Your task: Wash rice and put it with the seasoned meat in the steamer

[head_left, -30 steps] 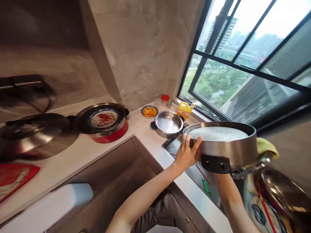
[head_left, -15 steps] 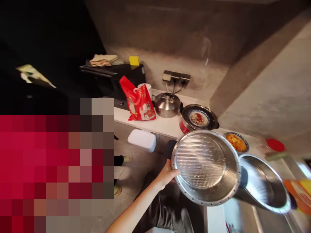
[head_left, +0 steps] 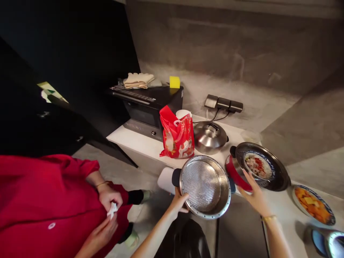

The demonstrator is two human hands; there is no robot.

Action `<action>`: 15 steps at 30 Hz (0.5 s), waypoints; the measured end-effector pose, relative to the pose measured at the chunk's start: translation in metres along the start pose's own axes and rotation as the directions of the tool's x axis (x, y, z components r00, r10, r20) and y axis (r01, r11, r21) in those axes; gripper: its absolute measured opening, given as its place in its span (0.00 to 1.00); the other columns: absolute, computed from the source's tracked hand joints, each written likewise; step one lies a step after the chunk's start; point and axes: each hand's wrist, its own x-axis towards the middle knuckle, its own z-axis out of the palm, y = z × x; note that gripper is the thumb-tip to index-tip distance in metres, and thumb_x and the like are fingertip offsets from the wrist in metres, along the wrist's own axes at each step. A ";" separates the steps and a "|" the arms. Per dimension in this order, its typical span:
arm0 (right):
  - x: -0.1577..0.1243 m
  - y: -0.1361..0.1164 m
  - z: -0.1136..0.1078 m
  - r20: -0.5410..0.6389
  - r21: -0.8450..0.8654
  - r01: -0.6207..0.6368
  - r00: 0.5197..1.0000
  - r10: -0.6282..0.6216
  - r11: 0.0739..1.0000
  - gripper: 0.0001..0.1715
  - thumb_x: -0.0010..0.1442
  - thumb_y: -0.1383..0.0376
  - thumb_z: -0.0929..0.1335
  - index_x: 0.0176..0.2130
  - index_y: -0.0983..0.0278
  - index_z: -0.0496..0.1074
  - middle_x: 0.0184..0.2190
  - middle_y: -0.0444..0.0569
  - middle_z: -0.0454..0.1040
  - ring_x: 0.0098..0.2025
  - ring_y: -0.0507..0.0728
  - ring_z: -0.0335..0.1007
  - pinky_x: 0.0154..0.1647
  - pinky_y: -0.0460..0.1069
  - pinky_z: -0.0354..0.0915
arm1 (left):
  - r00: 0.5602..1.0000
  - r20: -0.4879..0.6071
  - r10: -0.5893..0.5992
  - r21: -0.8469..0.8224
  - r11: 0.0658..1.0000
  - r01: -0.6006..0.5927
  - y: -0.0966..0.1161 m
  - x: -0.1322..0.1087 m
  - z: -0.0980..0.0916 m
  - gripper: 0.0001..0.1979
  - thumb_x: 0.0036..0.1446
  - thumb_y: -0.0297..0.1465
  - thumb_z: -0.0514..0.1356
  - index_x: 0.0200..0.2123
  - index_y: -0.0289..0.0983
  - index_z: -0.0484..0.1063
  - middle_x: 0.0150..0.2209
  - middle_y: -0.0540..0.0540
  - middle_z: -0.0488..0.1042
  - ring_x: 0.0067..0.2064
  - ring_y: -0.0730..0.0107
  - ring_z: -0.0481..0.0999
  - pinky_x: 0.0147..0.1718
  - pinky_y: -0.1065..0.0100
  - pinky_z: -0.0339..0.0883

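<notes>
I hold a steel pan (head_left: 205,188) by its rim with my left hand (head_left: 178,202), my right hand (head_left: 254,197) spread near plated food (head_left: 256,165). Beyond both stand a red bag (head_left: 178,138) and lidded pot (head_left: 210,138); a co-worker (head_left: 51,200) flanks left.

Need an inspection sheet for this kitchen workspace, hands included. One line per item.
Surface: pale counter, partly covered.
Job's things: steel pan, textured base, inside facing the camera.
Clutter: red bag, lidded pot, black pan bearing a plate of food.
Hands: left hand grips the steel pan's side; right hand open by the black pan, contact unclear.
Cables: dark cables below wall sockets; far ends hidden.
Surroundings: black oven; co-worker in red holding something white.
</notes>
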 end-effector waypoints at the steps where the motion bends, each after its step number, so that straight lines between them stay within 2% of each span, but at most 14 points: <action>1: 0.030 -0.030 0.007 0.005 0.049 0.085 0.996 -0.085 0.995 0.36 0.55 0.51 0.64 0.59 0.63 0.64 0.58 0.57 0.65 0.60 0.64 0.61 0.55 0.57 0.63 | 1.000 -0.002 -0.006 0.014 1.000 0.006 0.004 0.005 -0.004 0.27 0.48 0.32 0.55 0.52 0.43 0.49 0.47 0.43 0.70 0.35 0.61 0.77 0.30 0.59 0.74; 4: 0.113 -0.115 0.025 0.076 0.201 0.286 0.949 -0.306 0.937 0.26 0.61 0.57 0.61 0.56 0.63 0.68 0.56 0.54 0.68 0.58 0.59 0.63 0.60 0.55 0.59 | 1.000 0.000 0.000 0.033 0.999 0.000 0.016 0.015 -0.013 0.26 0.47 0.33 0.55 0.51 0.44 0.52 0.45 0.44 0.71 0.35 0.57 0.77 0.28 0.60 0.73; 6: 0.164 -0.161 0.035 0.037 0.211 0.409 0.904 -0.426 0.888 0.22 0.63 0.60 0.60 0.53 0.63 0.70 0.55 0.53 0.69 0.58 0.59 0.63 0.60 0.56 0.57 | 1.000 0.006 -0.022 0.028 0.999 0.022 0.023 0.022 -0.015 0.26 0.46 0.32 0.56 0.50 0.44 0.54 0.44 0.43 0.72 0.36 0.55 0.78 0.28 0.58 0.73; 8: 0.211 -0.196 0.045 0.000 0.162 0.522 0.848 -0.529 0.837 0.21 0.64 0.63 0.59 0.51 0.64 0.72 0.53 0.53 0.71 0.56 0.59 0.63 0.59 0.57 0.57 | 0.999 0.017 -0.046 0.016 0.999 0.046 0.028 0.030 -0.015 0.26 0.45 0.32 0.56 0.50 0.45 0.54 0.44 0.43 0.72 0.37 0.53 0.78 0.28 0.56 0.73; 10: 0.254 -0.221 0.054 0.009 0.081 0.555 0.830 -0.558 0.828 0.20 0.63 0.66 0.59 0.49 0.65 0.74 0.46 0.54 0.74 0.50 0.59 0.66 0.55 0.55 0.60 | 0.999 0.012 -0.048 -0.004 0.999 0.048 0.032 0.038 -0.014 0.27 0.45 0.32 0.56 0.50 0.45 0.55 0.45 0.43 0.72 0.38 0.52 0.78 0.28 0.56 0.73; 13: 0.304 -0.246 0.063 0.108 -0.033 0.496 0.865 -0.490 0.868 0.15 0.60 0.66 0.63 0.42 0.65 0.77 0.34 0.52 0.75 0.38 0.57 0.69 0.45 0.51 0.63 | 0.996 -0.020 -0.087 -0.042 0.995 0.086 0.039 0.048 -0.012 0.28 0.44 0.32 0.55 0.51 0.47 0.56 0.46 0.44 0.71 0.39 0.52 0.78 0.28 0.57 0.74; 15: 0.325 -0.254 0.065 0.200 -0.081 0.468 0.872 -0.446 0.880 0.12 0.58 0.63 0.66 0.38 0.63 0.78 0.32 0.51 0.73 0.34 0.56 0.68 0.40 0.49 0.62 | 0.990 -0.024 -0.139 -0.062 0.989 0.137 0.044 0.052 -0.010 0.29 0.42 0.32 0.55 0.52 0.51 0.57 0.45 0.47 0.72 0.40 0.53 0.78 0.28 0.58 0.74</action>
